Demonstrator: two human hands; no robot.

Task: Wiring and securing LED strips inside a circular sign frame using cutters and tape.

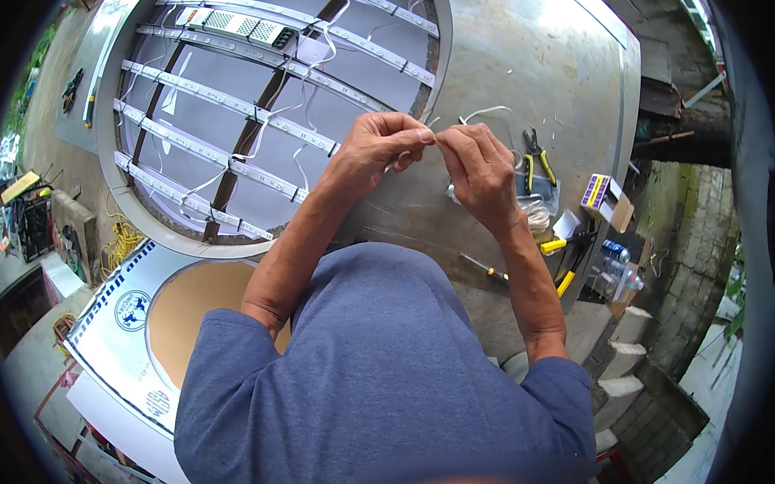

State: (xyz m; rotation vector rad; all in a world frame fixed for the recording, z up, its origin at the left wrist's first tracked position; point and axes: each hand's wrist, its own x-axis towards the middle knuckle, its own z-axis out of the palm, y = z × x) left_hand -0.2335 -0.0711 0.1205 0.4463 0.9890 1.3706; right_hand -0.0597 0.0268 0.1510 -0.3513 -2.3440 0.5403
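A person in a blue short-sleeved shirt stands over a large sheet-metal sign box, both bare hands raised together above its grey surface. The left hand [376, 148] and the right hand [479, 166] meet fingertip to fingertip, each pinching an end of thin white electrical wire [485, 112]; the ends are held close, apparently so that they can be joined or twisted, and a loop of the same wire rises just beyond the right knuckles.

The round opening of the box [272, 118] lies to the left of the hands. Inside it, rows of white LED strips [222, 150] run across dark brown cross-bars, linked by slack white leads, with a perforated metal power unit [239, 25] at the far edge.

Tools lie within reach beside the right hand: yellow-and-black-handled pliers [538, 156], a clear plastic bag of small parts [536, 204], a slim screwdriver with a yellow-and-black handle [484, 268] and a small purple-and-yellow cardboard box [604, 199] near the metal sheet's edge.

The work is done outdoors or in an open shed. A white panel with a round cut-out [130, 323] leans below the box at the left, a coil of yellow cord [119, 243] lies on the concrete ground, and a mossy brick wall [694, 231] closes the right side.
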